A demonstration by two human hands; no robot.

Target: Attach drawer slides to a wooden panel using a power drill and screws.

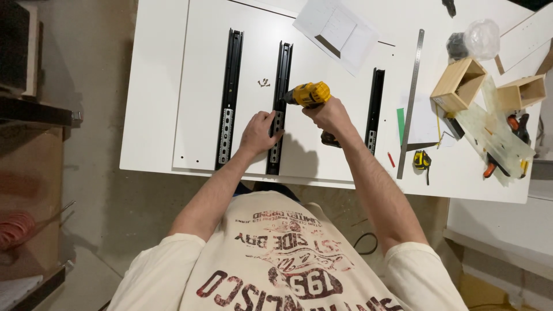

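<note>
The left hand [260,133] presses its fingers flat on the middle drawer slide [280,109], lying on the white panel [201,86]. The right hand [329,115], fingers wrapped around the yellow drill [307,94], drives into that slide. Another slide [230,98] lies left of it, a third [374,109] right; whether either is fastened cannot be told. Loose screws [264,83] remain just left of it.

A bare grey concrete floor [98,190] is seen below the white counter [151,86]. Dark wooden shelving [29,103] is lined along the left edge, and pale boards [507,230] are stacked at right under even light.
</note>
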